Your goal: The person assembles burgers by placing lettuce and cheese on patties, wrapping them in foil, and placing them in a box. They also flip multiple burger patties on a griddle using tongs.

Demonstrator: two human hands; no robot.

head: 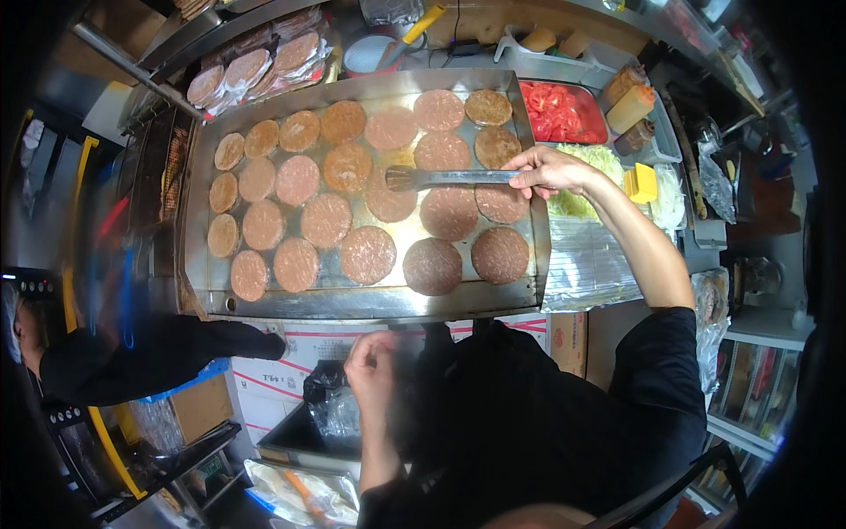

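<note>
Many round burger patties (326, 220) lie in rough rows on a steel flat-top griddle (370, 303). Some at the left and top show browned faces, such as the browned patty (347, 167); others look pink. My right hand (545, 173) is closed around a pair of metal tongs (456, 177) at the griddle's right edge. The tongs point left, their tips over a pink patty (390, 198) near the middle. My left hand (372, 364) hangs in front of the griddle's near edge, fingers curled; whether it holds anything small is not visible.
Right of the griddle are a tray of sliced tomatoes (562, 112), shredded lettuce (581, 172) and sauce bottles (631, 109). Stacked patties with wrapping (248, 69) stand behind left. A yellow-handled scraper (413, 33) rests in a tub. Another person's dark-clothed arm (86, 364) is at the left.
</note>
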